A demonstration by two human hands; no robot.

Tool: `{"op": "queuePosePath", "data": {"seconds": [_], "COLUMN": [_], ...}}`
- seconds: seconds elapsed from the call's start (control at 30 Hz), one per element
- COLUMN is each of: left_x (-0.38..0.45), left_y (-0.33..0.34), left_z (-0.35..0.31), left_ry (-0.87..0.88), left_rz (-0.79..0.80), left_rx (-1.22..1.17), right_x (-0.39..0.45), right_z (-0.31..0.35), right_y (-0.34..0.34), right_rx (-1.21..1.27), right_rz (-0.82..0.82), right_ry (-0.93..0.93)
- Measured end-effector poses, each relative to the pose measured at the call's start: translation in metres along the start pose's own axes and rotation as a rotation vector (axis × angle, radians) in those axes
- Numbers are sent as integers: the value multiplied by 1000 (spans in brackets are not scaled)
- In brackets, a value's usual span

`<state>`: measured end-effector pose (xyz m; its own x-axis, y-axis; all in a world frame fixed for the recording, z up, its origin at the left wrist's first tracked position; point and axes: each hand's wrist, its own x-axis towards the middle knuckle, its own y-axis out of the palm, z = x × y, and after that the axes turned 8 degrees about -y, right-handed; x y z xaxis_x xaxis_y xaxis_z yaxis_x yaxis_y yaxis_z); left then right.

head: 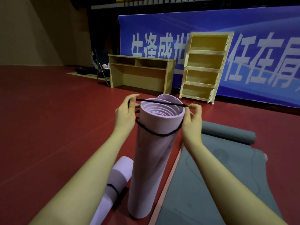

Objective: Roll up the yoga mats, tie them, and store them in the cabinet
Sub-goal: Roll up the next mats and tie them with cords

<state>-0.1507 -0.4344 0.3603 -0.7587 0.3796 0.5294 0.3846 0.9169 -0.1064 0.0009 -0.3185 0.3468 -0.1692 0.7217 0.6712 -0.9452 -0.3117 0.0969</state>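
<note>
The left hand (125, 111) and right hand (192, 118) are pinching a black cord (159, 134) looped around the upright purple mat (152, 153), tying it; knotting snugly likely follows.

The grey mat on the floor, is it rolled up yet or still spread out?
Mostly spread. The grey mat lies flat beside the upright purple roll; only its far end is curled into a roll.

- The upright rolled mat (152, 159) is pale lilac, its end a spiral of lilac layers.
- The cord (159, 134) looped on it is black.
- The second rolled mat (112, 189) is lighter lilac with a black tie (112, 188).
- The flat mat (215, 184) is dark grey, edged pink.
- The floor (48, 119) is deep red.
- The cabinet (203, 67) is cream with yellow insides.
- The banner (259, 38) is blue with white characters.
</note>
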Motion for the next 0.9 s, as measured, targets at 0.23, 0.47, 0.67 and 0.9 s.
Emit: {"op": "queuePosePath", "data": {"seconds": [0.23, 0.47, 0.67, 0.9], "left_x": [10, 30, 37, 27], "left_y": [3, 4, 7, -2], "left_z": [-9, -21, -4, 33], "left_ry": [-12, -213, -648, -762], "left_rz": [11, 28, -25, -44], "left_rx": [-7, 26, -335, -361], "right_x": [16, 34, 36, 9], "right_z": [5, 8, -16, -44], "right_y": [-12, -2, 11, 1], "right_rx": [47, 34, 53, -24], "right_rz": [46, 96, 55, -17], "right_ry": [11, 122, 325, 373]}}
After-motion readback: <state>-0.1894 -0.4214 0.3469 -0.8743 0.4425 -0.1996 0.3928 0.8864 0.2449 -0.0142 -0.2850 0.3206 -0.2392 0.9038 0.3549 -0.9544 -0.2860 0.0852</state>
